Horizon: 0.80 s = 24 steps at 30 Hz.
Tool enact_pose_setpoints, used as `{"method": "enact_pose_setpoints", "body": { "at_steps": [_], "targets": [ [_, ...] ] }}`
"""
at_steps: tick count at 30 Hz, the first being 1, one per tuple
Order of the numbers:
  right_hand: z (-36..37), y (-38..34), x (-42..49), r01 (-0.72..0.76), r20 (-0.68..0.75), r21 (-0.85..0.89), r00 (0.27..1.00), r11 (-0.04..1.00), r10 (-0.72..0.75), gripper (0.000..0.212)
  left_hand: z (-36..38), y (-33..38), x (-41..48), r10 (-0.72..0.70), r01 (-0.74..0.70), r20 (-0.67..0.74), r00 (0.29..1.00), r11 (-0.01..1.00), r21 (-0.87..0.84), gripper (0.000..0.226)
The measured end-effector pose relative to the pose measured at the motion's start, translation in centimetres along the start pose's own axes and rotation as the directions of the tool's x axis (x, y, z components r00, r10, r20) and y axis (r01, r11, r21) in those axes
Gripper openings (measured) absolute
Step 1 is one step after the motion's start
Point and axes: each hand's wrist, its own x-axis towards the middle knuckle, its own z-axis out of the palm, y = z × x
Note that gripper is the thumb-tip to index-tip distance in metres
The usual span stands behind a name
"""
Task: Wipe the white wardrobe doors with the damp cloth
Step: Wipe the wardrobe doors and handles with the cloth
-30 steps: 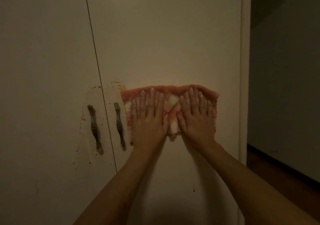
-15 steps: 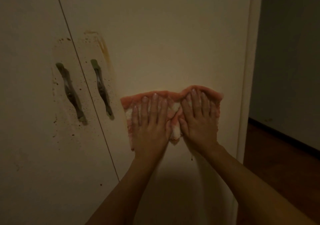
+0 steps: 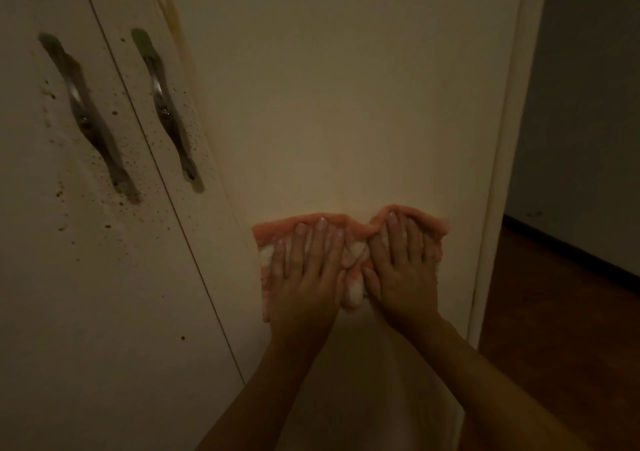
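A pink and white cloth (image 3: 354, 225) lies flat against the right wardrobe door (image 3: 346, 104), low on its panel. My left hand (image 3: 306, 277) presses on the cloth's left half with straight fingers pointing up. My right hand (image 3: 401, 270) presses on its right half the same way, right beside the left. The cloth bunches a little between my thumbs. The left wardrobe door (image 3: 52, 277) stands to the left, across a thin dark gap.
Two worn metal handles (image 3: 86, 114) (image 3: 166, 107) sit either side of the door gap, with brown specks and a yellowish stain around them. The wardrobe's right edge trim (image 3: 498, 173) borders a dark wall and brown wooden floor (image 3: 571, 312).
Both hands have slid the cloth down the right door, from level with the handles to well below them. The view has followed downward and closer.
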Motion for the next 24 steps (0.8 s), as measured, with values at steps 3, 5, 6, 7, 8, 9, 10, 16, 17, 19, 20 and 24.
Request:
{"method": "enact_pose_setpoints", "body": {
  "at_steps": [3,5,6,7,8,9,10,16,17,19,20,24],
  "targets": [
    [0.6,-0.1,-1.7,-0.017,0.02,-0.018,1.0,1.0,0.017,0.062,0.3,0.4,-1.5,0.018,-0.018,0.001,1.0,1.0,-0.007,0.058],
    [0.8,-0.1,-2.8,-0.018,0.033,-0.033,0.999,0.999,0.019,0.06,0.5,0.8,-2.4,0.025,-0.025,0.005,1.0,1.0,-0.014,0.058],
    [0.9,-0.1,-3.4,-0.022,0.041,-0.038,0.999,0.999,0.023,0.059,0.7,1.0,-2.9,0.03,-0.03,0.015,0.999,0.999,-0.019,0.057],
    [1.0,-0.1,-4.0,-0.026,0.052,-0.039,0.998,0.999,0.028,0.057,0.8,1.2,-3.5,0.037,-0.036,0.03,0.999,0.999,-0.022,0.057],
    [1.2,-0.1,-4.6,-0.029,0.066,-0.036,0.997,0.999,0.032,0.054,0.9,1.3,-4.0,0.043,-0.042,0.046,0.998,0.999,-0.022,0.058],
    [1.3,-0.1,-5.1,-0.035,0.082,-0.028,0.996,0.999,0.037,0.053,1.0,1.5,-4.6,0.047,-0.046,0.058,0.997,0.999,-0.019,0.059],
    [1.4,0.0,-5.6,-0.039,0.1,-0.019,0.994,0.999,0.041,0.053,1.1,1.5,-5.0,0.05,-0.049,0.067,0.997,0.999,-0.019,0.061],
    [1.3,0.4,-6.0,-0.054,0.145,-0.006,0.988,0.999,0.054,0.053,1.1,1.7,-5.6,0.068,-0.066,0.088,0.994,0.998,-0.023,0.064],
    [1.2,0.5,-6.0,-0.043,0.143,-0.007,0.989,0.999,0.044,0.052,1.0,1.6,-5.4,0.077,-0.075,0.086,0.993,0.997,-0.023,0.062],
    [1.0,0.8,-5.8,-0.028,0.14,-0.018,0.99,0.999,0.031,0.05,0.8,1.4,-4.9,0.092,-0.09,0.088,0.992,0.996,-0.028,0.059],
    [0.9,1.0,-5.6,-0.029,0.146,-0.021,0.989,0.999,0.031,0.052,0.7,1.4,-4.6,0.094,-0.092,0.088,0.992,0.995,-0.031,0.058],
    [-0.6,2.3,-3.4,-0.043,0.175,-0.016,0.984,0.999,0.045,0.056,0.4,1.8,-2.1,0.097,-0.095,0.048,0.994,0.995,-0.039,0.056]
  ]
}}
